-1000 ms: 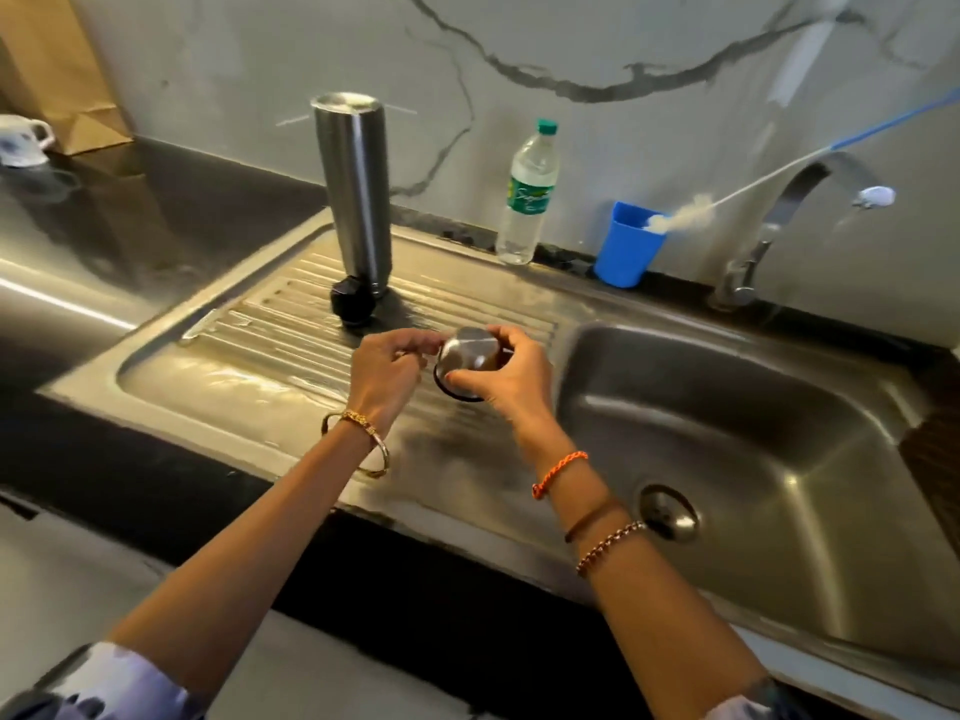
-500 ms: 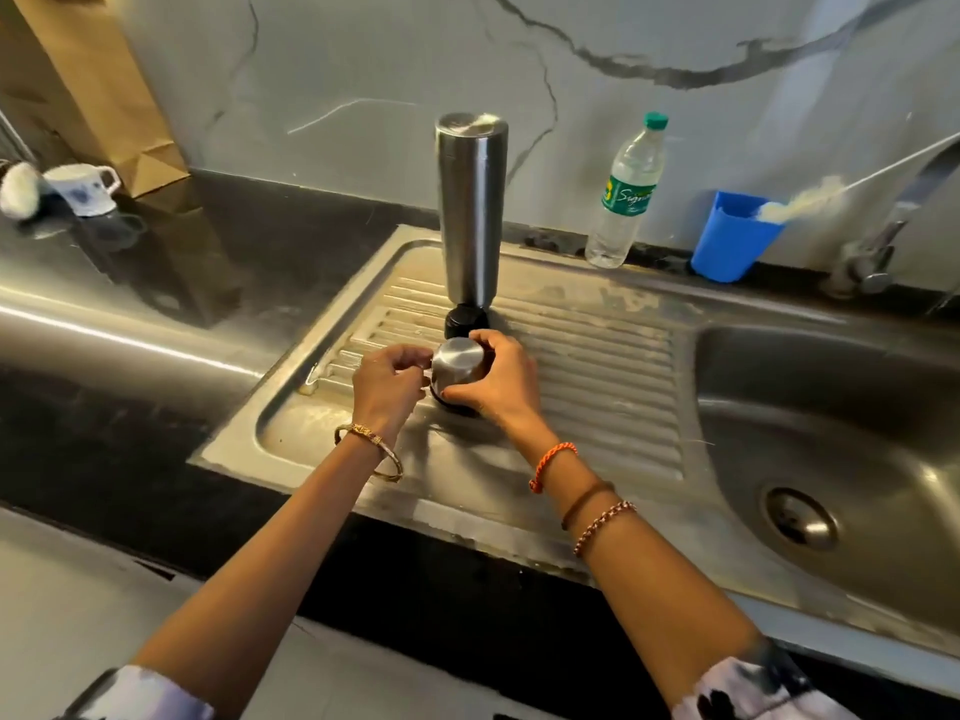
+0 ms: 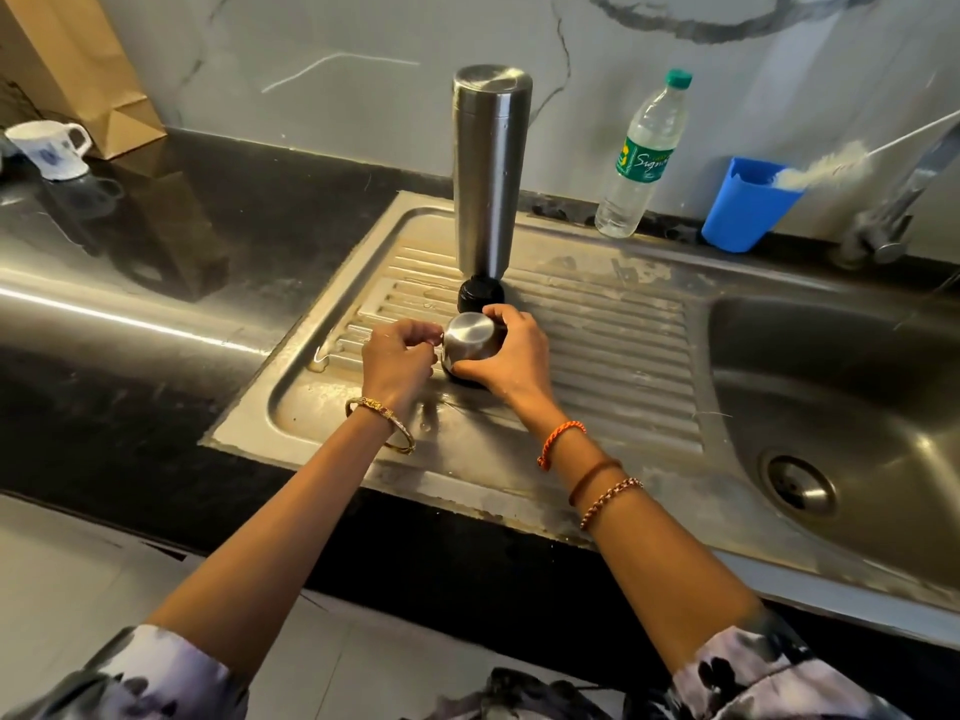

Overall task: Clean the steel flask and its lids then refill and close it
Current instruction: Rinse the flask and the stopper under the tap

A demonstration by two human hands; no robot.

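Note:
The tall steel flask [image 3: 490, 168] stands upside down on the ribbed drainboard [image 3: 613, 345], with a black inner lid [image 3: 480, 293] in front of its base. Just in front of that, a steel cup-shaped lid [image 3: 470, 340] sits mouth-down on the drainboard. My right hand [image 3: 511, 356] grips its right side, fingers curled round it. My left hand [image 3: 397, 356] is at its left side, curled fingertips touching the lid's edge.
A water bottle [image 3: 641, 158] with a green cap and a blue cup [image 3: 743, 205] holding a bottle brush [image 3: 826, 166] stand against the back wall. The tap [image 3: 893, 210] and sink basin [image 3: 841, 387] are right. A white mug [image 3: 49, 148] and paper bag [image 3: 78, 70] sit far left.
Both hands carried the steel lid left from near the basin and lowered it onto the drainboard in front of the flask. The view shifted left with them.

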